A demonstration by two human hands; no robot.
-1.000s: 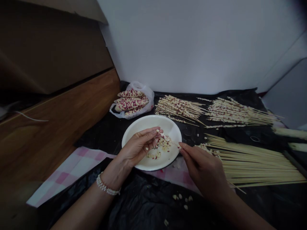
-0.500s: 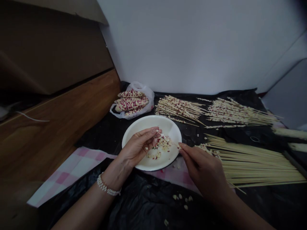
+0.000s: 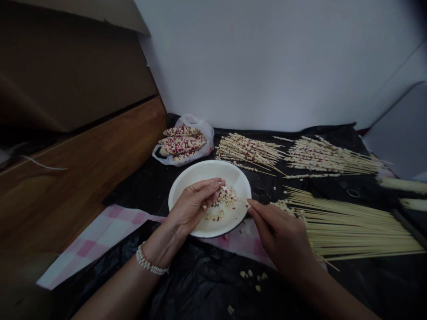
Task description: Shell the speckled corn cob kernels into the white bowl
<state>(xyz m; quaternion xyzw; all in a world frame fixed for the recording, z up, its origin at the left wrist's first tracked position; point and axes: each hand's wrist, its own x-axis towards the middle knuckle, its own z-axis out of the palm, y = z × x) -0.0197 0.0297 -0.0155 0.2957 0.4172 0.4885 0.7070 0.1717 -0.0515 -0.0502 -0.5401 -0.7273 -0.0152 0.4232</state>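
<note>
My left hand (image 3: 195, 202), a beaded bracelet at its wrist, is over a white bowl (image 3: 176, 181). Its thumb and fingertips are pinched together on what looks like a pale corn kernel (image 3: 220, 181), with more kernels partly hidden in the curled fingers. Loose cream and dark red corn kernels (image 3: 228, 195) lie in the bowl below. Just right of the rim, my right hand (image 3: 280, 231) is closed in a pinch on a thin skewer (image 3: 330, 263). Its point side faces the left hand, and a kernel shows by the fingertips. Most of the skewer is hidden by the hand.
Speckled corn cobs (image 3: 183, 144) lie in a plastic bag (image 3: 208, 133) behind the bowl. Kernel-threaded skewers form two piles, one central (image 3: 247, 149) and one right (image 3: 316, 155). Bare skewers (image 3: 360, 226) spread at right. Stray kernels (image 3: 253, 275) dot the black sheet (image 3: 200, 284).
Both hands hold nearly the same pose, pinched over and beside the bowl. The whole view has shifted very slightly.
</note>
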